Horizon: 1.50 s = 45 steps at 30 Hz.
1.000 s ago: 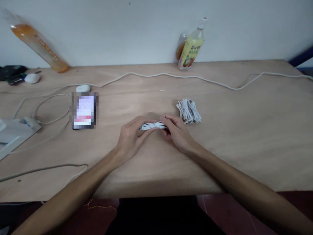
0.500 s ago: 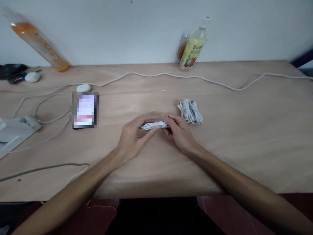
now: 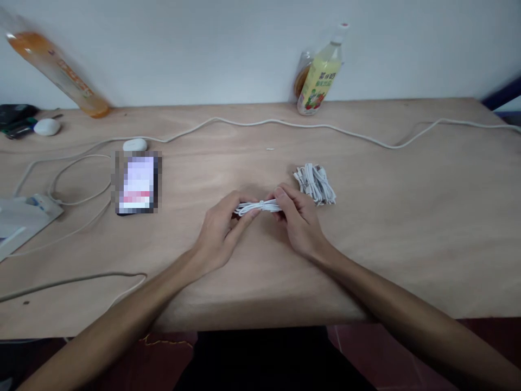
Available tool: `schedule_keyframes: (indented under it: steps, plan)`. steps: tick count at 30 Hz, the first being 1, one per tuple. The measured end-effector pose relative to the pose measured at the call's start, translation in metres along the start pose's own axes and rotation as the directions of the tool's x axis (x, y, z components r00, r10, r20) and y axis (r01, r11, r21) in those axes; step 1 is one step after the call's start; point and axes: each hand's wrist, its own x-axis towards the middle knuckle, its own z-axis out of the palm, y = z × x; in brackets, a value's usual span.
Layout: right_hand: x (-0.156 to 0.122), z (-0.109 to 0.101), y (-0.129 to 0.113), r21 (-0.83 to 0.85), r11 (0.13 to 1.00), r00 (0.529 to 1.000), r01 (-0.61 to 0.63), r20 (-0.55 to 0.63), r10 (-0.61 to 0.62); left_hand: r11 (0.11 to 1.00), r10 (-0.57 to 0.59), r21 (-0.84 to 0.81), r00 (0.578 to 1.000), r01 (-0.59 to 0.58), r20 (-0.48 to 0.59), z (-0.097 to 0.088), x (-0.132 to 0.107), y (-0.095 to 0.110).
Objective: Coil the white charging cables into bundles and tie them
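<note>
Here, at frame centre, the left hand (image 3: 220,231) and right hand (image 3: 299,220) each pinch an end of a folded white cable (image 3: 258,206) above the tabletop (image 3: 407,228); seemingly bound mid-length, beside finished bundles (image 3: 315,184).

Pale wall (image 3: 244,49) behind wooden table (image 3: 407,228); perhaps reddish floor (image 3: 358,347).

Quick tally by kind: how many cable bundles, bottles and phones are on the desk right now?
Cable bundles: 2, one held by left hand and right hand, one lying beside them.
Bottles: 2.
Phones: 1.
Total: 5.
</note>
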Motion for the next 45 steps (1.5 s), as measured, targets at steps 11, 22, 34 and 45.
schedule_keyframes:
  steps: [11,22,34,45]
  plan:
    - [0.0,-0.002,-0.001,-0.109,0.993,0.993,-0.046,0.105,0.057,0.961,0.158,0.227,0.987,-0.161,0.032,0.003,-0.003,0.004]
    - [-0.005,0.002,-0.006,-0.103,0.994,0.99,-0.047,0.128,0.06,0.975,0.124,0.179,0.991,-0.13,0.044,0.007,-0.001,0.0]
    - [-0.011,0.0,-0.007,-0.28,0.947,0.981,0.16,-0.06,-0.184,0.998,-0.037,-0.043,0.999,0.036,-0.035,0.003,-0.004,0.01]
    - [-0.014,0.001,-0.007,-0.276,0.944,0.969,0.182,-0.115,-0.22,0.984,0.029,-0.177,0.999,-0.033,-0.024,0.007,0.001,0.0]
